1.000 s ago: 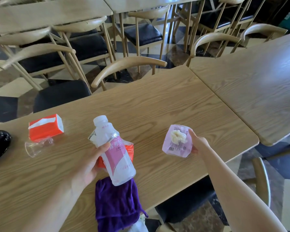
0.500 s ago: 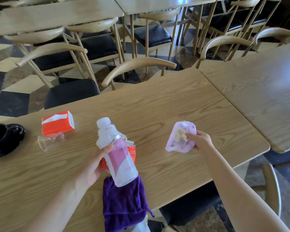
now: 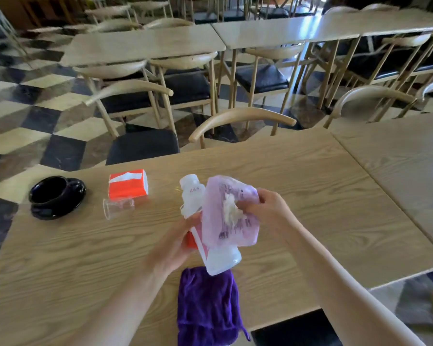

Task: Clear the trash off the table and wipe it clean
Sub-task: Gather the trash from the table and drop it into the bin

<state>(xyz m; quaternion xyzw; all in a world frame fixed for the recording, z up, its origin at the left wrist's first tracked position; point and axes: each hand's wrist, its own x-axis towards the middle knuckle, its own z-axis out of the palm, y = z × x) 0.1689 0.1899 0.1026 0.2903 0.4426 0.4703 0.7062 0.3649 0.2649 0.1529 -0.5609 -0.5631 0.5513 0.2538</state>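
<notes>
You are gathering the trash into one bundle above the wooden table (image 3: 298,186), so make the hand-off tidy. Your left hand (image 3: 175,245) is wrapped around a clear plastic bottle (image 3: 200,221) with a pink label, and an orange wrapper (image 3: 191,239) is pressed between palm and bottle. Your right hand (image 3: 265,211) pinches a thin lilac plastic packet (image 3: 229,213) together with a crumpled white tissue (image 3: 231,211), laid right against the bottle.

Tuck the packet under your left thumb before the right fingers let go. The film looks slick and limp, so it will probably slide off the smooth, rounded bottle unless it is pinned flat. Keep the tissue trapped inside the fold; it seems light enough to drop out.

Directly below the bottle, at the near table edge, lies the purple cloth (image 3: 208,305), a soft, plush towel hanging partly over the edge; leave it for the wiping. Left of the bottle, a clear plastic cup (image 3: 118,207) lies on its side, just touching an orange and white tissue pack (image 3: 128,183) with crisp, boxy corners. Farther left of the bottle sits a glossy black ashtray (image 3: 56,197), round and heavy-looking. The cup looks like the next piece of trash to collect; it will likely roll, so grip it by the rim.
</notes>
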